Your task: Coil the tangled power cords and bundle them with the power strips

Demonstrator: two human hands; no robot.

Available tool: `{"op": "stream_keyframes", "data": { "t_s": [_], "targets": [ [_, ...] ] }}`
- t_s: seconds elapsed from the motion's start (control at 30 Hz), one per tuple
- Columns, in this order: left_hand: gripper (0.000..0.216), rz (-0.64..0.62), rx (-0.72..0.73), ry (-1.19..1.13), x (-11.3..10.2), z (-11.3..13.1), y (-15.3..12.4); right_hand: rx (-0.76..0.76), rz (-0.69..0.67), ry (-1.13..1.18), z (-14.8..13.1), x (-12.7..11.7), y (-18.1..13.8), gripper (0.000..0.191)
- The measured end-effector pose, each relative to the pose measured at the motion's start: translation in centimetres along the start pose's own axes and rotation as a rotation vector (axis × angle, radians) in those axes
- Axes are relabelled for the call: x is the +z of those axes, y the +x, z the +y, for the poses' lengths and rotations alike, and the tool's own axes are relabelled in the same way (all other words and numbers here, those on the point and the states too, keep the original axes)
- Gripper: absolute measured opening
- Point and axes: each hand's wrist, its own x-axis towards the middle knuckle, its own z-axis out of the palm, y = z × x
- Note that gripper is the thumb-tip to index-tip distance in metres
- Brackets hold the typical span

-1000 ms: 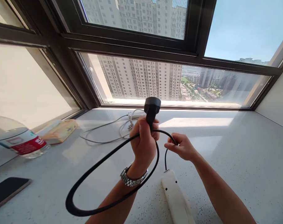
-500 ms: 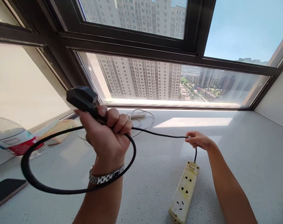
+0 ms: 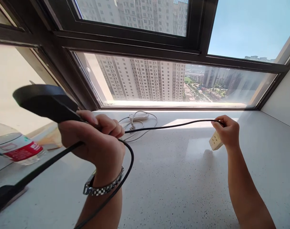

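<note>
My left hand (image 3: 97, 140) is closed around a black power cord (image 3: 168, 126), close to the large black plug (image 3: 46, 101) that sticks out past the thumb. A loop of the cord hangs below that wrist, beside a metal watch (image 3: 103, 190). Over to the right, my right hand (image 3: 230, 133) pinches the same cord between thumb and fingers, with the stretch between the hands almost straight. Partly hidden behind this hand is a yellowed white power strip (image 3: 215, 142), its socket face toward me. Whether its lower end touches the counter I cannot tell.
A white speckled counter (image 3: 164, 181) runs up to the window frame (image 3: 135, 47). Near the sill lies a white power strip with a grey cord (image 3: 138, 117). A clear bottle with a red label (image 3: 23, 149) and a dark phone-like object (image 3: 3, 197) are at left.
My right hand has moved right and away, and the yellowed power strip has come off its flat position with it. My left hand has shifted left, swinging the plug and the cord loop left.
</note>
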Motion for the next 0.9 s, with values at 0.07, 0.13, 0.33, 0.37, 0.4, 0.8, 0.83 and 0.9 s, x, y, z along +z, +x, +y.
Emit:
{"op": "stream_keyframes", "data": {
  "t_s": [0.07,0.13,0.33,0.37,0.4,0.8,0.83,0.9],
  "targets": [
    [0.050,-0.079,0.060,0.156,-0.9,-0.6,0.3,-0.148,0.008,-0.005,-0.3,0.5,-0.4,0.012],
    [0.044,-0.128,0.062,0.338,-2.0,-1.2,0.6,-0.293,-0.068,0.058,-0.5,1.0,-0.6,0.012],
    [0.037,-0.425,-0.023,0.635,-2.7,-2.9,0.1,-0.547,-0.145,0.074,-2.2,0.8,-1.2,0.023],
    [0.037,-0.461,-0.037,0.664,-2.5,-3.2,-0.2,-0.592,-0.163,0.038,-2.6,0.6,-1.4,0.027],
    [0.037,-0.487,-0.055,0.693,-2.3,-3.4,-0.5,-0.636,-0.193,0.000,-3.0,0.4,-1.7,0.031],
    [0.022,-0.800,-0.261,0.977,0.0,-4.7,-4.2,-0.885,-0.513,0.223,-7.7,1.3,-6.1,0.040],
    [0.019,-0.803,-0.243,1.014,0.1,-4.7,-4.6,-0.845,-0.524,0.291,-7.9,1.6,-6.4,0.033],
    [0.017,-0.819,-0.209,1.061,0.4,-4.6,-5.2,-0.738,-0.542,0.424,-8.0,2.1,-6.8,0.014]
  ]
}}
